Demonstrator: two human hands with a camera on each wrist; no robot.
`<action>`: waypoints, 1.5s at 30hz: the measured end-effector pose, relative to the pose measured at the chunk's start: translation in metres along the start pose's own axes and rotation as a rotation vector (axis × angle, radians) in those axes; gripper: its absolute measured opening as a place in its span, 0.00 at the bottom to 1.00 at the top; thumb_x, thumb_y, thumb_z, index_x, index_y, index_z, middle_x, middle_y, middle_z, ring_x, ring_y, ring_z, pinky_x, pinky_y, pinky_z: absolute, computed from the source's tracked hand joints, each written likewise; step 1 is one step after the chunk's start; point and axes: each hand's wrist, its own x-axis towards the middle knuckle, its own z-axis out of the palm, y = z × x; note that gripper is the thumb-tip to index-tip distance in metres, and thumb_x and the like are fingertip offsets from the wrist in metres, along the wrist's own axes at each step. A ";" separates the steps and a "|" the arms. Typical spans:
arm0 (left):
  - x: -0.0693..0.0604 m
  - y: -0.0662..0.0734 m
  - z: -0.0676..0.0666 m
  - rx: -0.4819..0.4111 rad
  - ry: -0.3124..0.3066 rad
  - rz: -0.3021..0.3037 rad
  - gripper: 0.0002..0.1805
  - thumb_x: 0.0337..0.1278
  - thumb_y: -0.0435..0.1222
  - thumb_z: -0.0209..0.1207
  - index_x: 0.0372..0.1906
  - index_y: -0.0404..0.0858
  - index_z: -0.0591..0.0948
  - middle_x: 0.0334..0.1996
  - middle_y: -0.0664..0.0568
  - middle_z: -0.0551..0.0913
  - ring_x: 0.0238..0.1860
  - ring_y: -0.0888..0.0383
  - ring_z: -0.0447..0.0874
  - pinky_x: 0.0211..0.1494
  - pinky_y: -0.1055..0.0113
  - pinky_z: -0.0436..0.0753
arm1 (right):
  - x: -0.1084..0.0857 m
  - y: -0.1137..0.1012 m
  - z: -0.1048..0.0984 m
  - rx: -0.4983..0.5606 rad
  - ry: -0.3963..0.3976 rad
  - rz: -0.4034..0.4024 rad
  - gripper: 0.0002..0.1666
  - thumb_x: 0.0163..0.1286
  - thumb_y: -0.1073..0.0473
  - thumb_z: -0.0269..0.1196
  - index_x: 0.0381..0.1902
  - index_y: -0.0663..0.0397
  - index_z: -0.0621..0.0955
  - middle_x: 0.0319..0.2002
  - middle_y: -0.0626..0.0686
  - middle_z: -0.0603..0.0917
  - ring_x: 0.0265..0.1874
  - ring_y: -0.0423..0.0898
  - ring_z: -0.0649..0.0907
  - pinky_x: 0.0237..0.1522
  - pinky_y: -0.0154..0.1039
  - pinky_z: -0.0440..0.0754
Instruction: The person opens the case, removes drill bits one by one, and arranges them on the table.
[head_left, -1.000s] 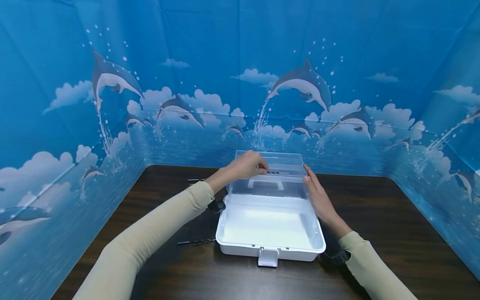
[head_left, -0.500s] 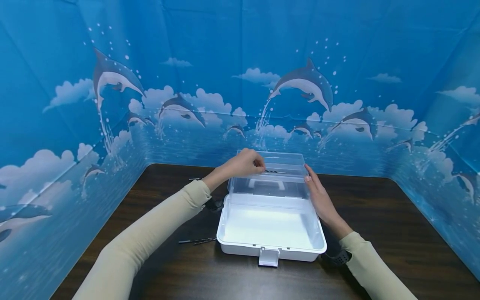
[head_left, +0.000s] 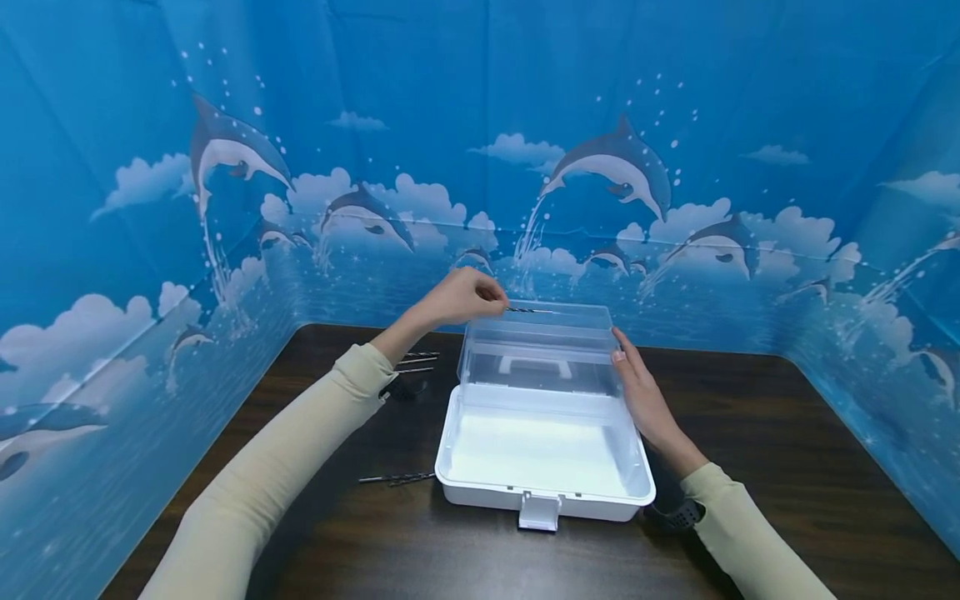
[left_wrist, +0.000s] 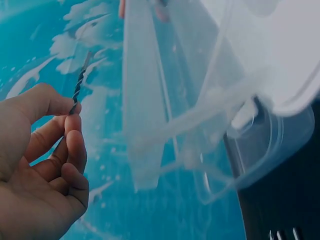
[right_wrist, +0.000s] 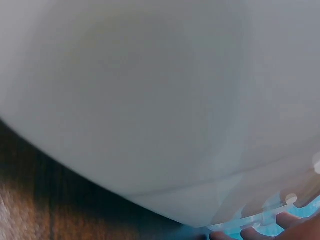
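My left hand (head_left: 467, 298) pinches a thin twist drill bit (left_wrist: 79, 85) between thumb and index finger. The bit (head_left: 532, 311) points right, above the top part of the clear lid (head_left: 480, 354). That lid stands raised at the back of a white plastic storage box (head_left: 555, 504); the box's inside shows no contents. My right hand (head_left: 647, 400) grips the lid's right edge, thumb in front. In the right wrist view, the box's white side (right_wrist: 150, 100) fills most of the picture, and fingertips (right_wrist: 287, 220) show at the lower right.
Several drill bits (head_left: 417, 361) lie on the dark wooden table (head_left: 337, 542) left of the lid. More drill bits (head_left: 397, 479) lie by the box's front left corner. An open latch (head_left: 538, 512) hangs at the box's front. A blue dolphin curtain (head_left: 420, 275) surrounds the table.
My left hand has lifted the drill bit up and to the left, away from the lid's lower part. The bits on the table behind it now show more. My right hand stays put.
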 end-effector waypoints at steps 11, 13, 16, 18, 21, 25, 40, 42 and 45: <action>-0.034 -0.030 -0.034 -0.034 0.099 -0.088 0.13 0.71 0.42 0.62 0.49 0.38 0.88 0.44 0.52 0.86 0.45 0.52 0.81 0.47 0.52 0.79 | 0.001 -0.002 -0.004 -0.015 0.012 -0.003 0.36 0.87 0.47 0.40 0.84 0.49 0.44 0.81 0.60 0.41 0.78 0.65 0.45 0.68 0.73 0.44; -0.039 -0.036 -0.036 -0.040 0.113 -0.116 0.14 0.71 0.42 0.62 0.50 0.38 0.88 0.45 0.51 0.86 0.46 0.52 0.81 0.48 0.51 0.78 | 0.001 -0.001 -0.005 -0.013 0.017 -0.001 0.36 0.87 0.47 0.40 0.84 0.49 0.44 0.81 0.60 0.41 0.78 0.65 0.45 0.68 0.73 0.44; -0.049 -0.047 -0.038 -0.042 0.130 -0.162 0.15 0.71 0.43 0.62 0.50 0.37 0.88 0.46 0.50 0.85 0.47 0.51 0.80 0.48 0.51 0.78 | 0.000 -0.001 -0.005 -0.013 0.019 0.003 0.36 0.87 0.47 0.40 0.84 0.48 0.44 0.81 0.60 0.41 0.78 0.65 0.45 0.68 0.74 0.44; -0.056 -0.054 -0.039 -0.041 0.143 -0.191 0.15 0.71 0.43 0.62 0.51 0.37 0.87 0.47 0.49 0.85 0.47 0.50 0.80 0.48 0.50 0.78 | 0.000 0.000 -0.005 -0.012 0.018 0.003 0.36 0.87 0.48 0.39 0.84 0.48 0.44 0.81 0.60 0.41 0.78 0.65 0.45 0.68 0.74 0.43; -0.068 -0.069 -0.041 -0.027 0.168 -0.223 0.16 0.71 0.45 0.61 0.51 0.38 0.87 0.48 0.49 0.84 0.48 0.49 0.80 0.48 0.50 0.79 | -0.001 0.000 -0.004 -0.012 0.009 -0.002 0.36 0.87 0.48 0.39 0.84 0.48 0.44 0.81 0.59 0.41 0.78 0.65 0.45 0.68 0.74 0.43; -0.084 -0.092 -0.044 -0.013 0.176 -0.254 0.15 0.72 0.44 0.61 0.50 0.38 0.88 0.48 0.48 0.84 0.48 0.49 0.80 0.49 0.50 0.78 | -0.001 0.000 -0.002 -0.013 0.003 -0.005 0.36 0.87 0.47 0.39 0.84 0.49 0.44 0.81 0.59 0.41 0.78 0.65 0.45 0.68 0.74 0.44; -0.124 -0.162 -0.027 0.094 0.066 -0.317 0.11 0.73 0.38 0.61 0.49 0.36 0.88 0.45 0.50 0.86 0.46 0.50 0.80 0.47 0.52 0.77 | 0.001 0.000 0.002 -0.018 0.001 0.015 0.36 0.87 0.47 0.39 0.84 0.49 0.44 0.81 0.60 0.40 0.78 0.65 0.44 0.68 0.73 0.43; -0.124 -0.166 -0.025 0.108 0.062 -0.310 0.11 0.72 0.38 0.62 0.47 0.36 0.89 0.43 0.51 0.87 0.42 0.51 0.80 0.44 0.54 0.76 | 0.001 0.000 0.001 -0.020 0.000 0.009 0.36 0.87 0.47 0.39 0.84 0.49 0.44 0.81 0.60 0.41 0.78 0.65 0.44 0.68 0.73 0.44; -0.123 -0.171 -0.022 0.129 0.062 -0.299 0.10 0.71 0.37 0.63 0.45 0.36 0.89 0.41 0.52 0.87 0.38 0.52 0.77 0.41 0.55 0.75 | 0.000 0.000 0.001 -0.022 0.000 0.000 0.36 0.87 0.47 0.39 0.84 0.49 0.44 0.81 0.60 0.41 0.78 0.65 0.44 0.68 0.74 0.44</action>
